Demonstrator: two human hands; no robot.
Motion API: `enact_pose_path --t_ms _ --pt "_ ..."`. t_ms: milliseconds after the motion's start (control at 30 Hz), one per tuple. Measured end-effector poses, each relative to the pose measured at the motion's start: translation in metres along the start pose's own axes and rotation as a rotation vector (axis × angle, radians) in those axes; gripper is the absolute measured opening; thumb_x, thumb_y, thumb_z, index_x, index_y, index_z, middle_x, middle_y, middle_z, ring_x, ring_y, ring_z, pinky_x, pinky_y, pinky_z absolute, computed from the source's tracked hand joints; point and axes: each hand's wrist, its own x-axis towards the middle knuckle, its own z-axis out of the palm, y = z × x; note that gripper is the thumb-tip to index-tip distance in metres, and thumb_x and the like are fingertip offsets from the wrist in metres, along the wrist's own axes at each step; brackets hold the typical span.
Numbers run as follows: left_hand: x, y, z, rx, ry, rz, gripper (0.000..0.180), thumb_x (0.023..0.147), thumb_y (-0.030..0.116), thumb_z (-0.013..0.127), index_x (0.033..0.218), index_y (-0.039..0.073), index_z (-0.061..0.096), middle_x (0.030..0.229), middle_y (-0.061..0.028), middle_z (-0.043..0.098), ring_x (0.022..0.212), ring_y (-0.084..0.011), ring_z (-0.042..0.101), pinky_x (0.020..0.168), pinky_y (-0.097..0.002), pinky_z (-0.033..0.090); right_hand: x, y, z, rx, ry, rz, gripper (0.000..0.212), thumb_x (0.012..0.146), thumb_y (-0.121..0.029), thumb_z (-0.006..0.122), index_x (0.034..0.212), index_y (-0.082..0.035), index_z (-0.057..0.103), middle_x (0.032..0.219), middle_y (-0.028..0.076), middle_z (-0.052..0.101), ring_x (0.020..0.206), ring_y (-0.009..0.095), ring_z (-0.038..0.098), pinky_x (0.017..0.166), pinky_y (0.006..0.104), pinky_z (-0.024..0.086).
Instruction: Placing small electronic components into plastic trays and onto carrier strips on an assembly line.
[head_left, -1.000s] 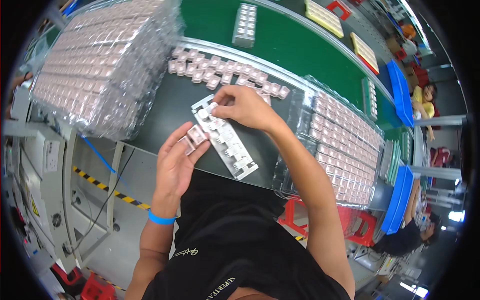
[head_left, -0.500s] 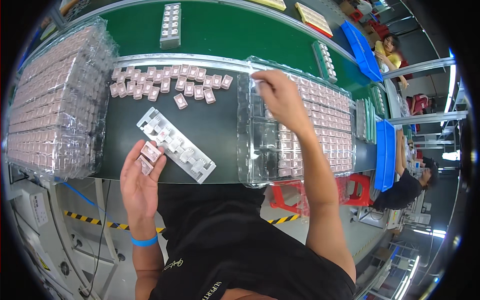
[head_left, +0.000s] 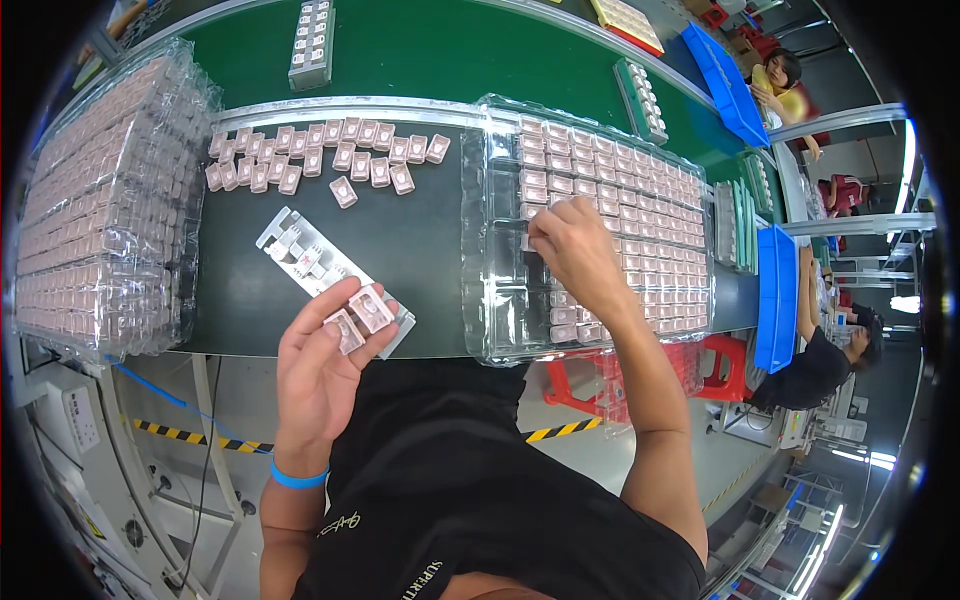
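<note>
Head view: compared with the frame half a second earlier, the right hand (head_left: 580,250) had moved nearer the person along the left side of the clear plastic compartment tray (head_left: 476,265), exposing filled far rows that it had covered. Its fingers were drawn narrow at a compartment; whether they held anything could not be determined. The left hand (head_left: 318,368) had shifted rightward and covered the near end of the long, grey-white rectangular fixture (head_left: 308,255), which lay on the dark table (head_left: 425,235). The left fingers gripped two pale-pink, rectangular, open-faced boxes (head_left: 371,309) side by side above that end. The open face of the right-hand box pointed up toward the camera; its long axis ran from far left to near right, roughly parallel to the fixture's long axis.
</note>
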Motion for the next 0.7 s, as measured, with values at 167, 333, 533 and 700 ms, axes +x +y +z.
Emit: enact_pose_path --t_ms 167,333,533,700 --pt "-0.001 -0.003 0.008 -0.006 -0.015 -0.015 0.046 0.100 0.009 0.047 0.141 -0.009 0.045 0.137 -0.0299 0.053 0.127 -0.0430 0.056 0.107 -0.0509 0.050 0.006 0.005 0.004 -0.002 0.048 0.046 0.009 0.082 -0.006 0.069 0.091 -0.006 0.066 0.088 0.010 0.064 0.090 0.032 0.058 0.083 0.0423 0.048" --pt "0.010 -0.017 0.014 -0.098 -0.087 -0.068 0.046 0.102 0.009 0.044 0.144 -0.009 0.041 0.139 -0.0248 0.053 0.129 -0.0373 0.055 0.112 -0.0503 0.044 0.006 -0.035 -0.022 0.295 0.162 0.083 0.009 0.082 -0.003 0.071 0.090 -0.002 0.068 0.087 0.011 0.067 0.083 0.028 0.062 0.076 0.0384 0.049" --pt "0.017 -0.037 0.029 -0.100 -0.083 -0.078 0.046 0.105 0.011 0.040 0.148 -0.005 0.039 0.137 -0.0169 0.054 0.127 -0.0255 0.055 0.108 -0.0423 0.044 0.006 -0.120 -0.021 0.357 0.190 -0.128 0.017 0.077 -0.013 0.080 0.089 -0.009 0.069 0.081 0.006 0.057 0.074 0.026 0.056 0.062 0.0374 0.048" --pt "0.015 -0.051 0.032 0.079 -0.063 0.091 0.046 0.106 0.012 0.037 0.149 -0.004 0.036 0.139 -0.0142 0.051 0.122 -0.0181 0.053 0.106 -0.0356 0.043 0.007 -0.127 -0.007 0.269 0.173 -0.036 0.017 0.081 -0.015 0.077 0.091 -0.007 0.065 0.084 0.006 0.056 0.076 0.026 0.056 0.061 0.0381 0.047"
